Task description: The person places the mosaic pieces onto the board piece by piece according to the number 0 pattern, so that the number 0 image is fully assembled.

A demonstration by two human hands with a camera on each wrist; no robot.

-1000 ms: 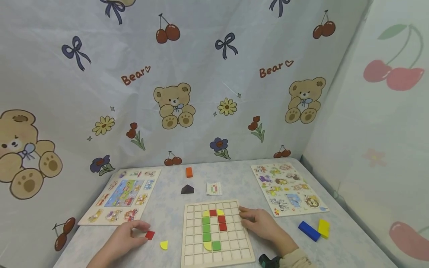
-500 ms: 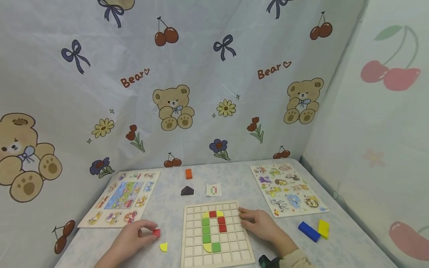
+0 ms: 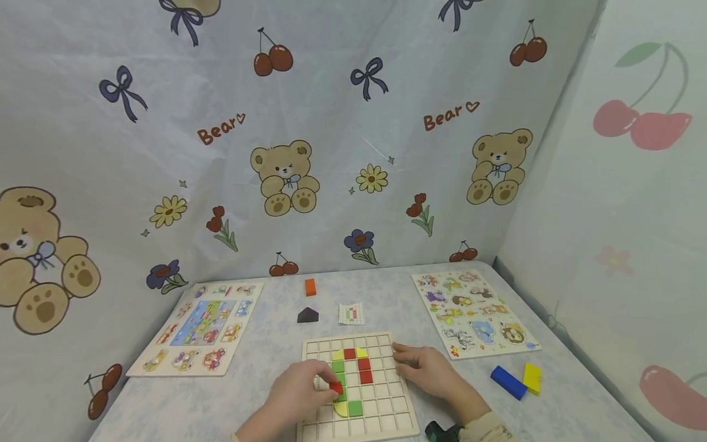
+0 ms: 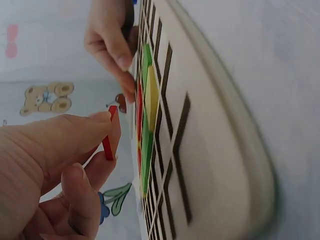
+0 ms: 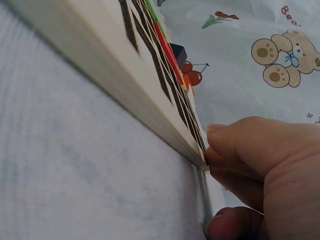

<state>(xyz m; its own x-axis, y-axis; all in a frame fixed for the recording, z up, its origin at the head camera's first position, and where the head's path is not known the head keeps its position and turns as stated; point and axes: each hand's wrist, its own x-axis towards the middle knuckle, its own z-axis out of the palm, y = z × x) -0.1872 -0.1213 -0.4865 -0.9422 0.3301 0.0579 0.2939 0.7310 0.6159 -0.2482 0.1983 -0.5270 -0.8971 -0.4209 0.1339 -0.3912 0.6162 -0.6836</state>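
My left hand (image 3: 296, 391) pinches a red square tile (image 3: 336, 387) between thumb and fingertips, above the left-centre of a wooden grid board (image 3: 386, 423). In the left wrist view the tile (image 4: 112, 135) is tilted on edge, apart from the board. Green tiles (image 3: 355, 408), red tiles (image 3: 365, 369) and yellow quarter-round pieces (image 3: 341, 409) sit in the grid; my left hand hides part of the green column. My right hand (image 3: 428, 368) rests against the board's right edge, near the far corner, fingertips touching the rim (image 5: 192, 155).
Behind the board lie a small pattern card (image 3: 351, 314), a dark five-sided block (image 3: 307, 315) and an orange block (image 3: 310, 287). Picture puzzle boards lie left (image 3: 201, 328) and right (image 3: 472, 313). Blue (image 3: 508, 383) and yellow (image 3: 533, 377) blocks sit right of my right hand.
My left hand has lifted the red tile from the table and carried it right, over the board. It now covers where the loose yellow quarter-round lay. My right hand stays put.
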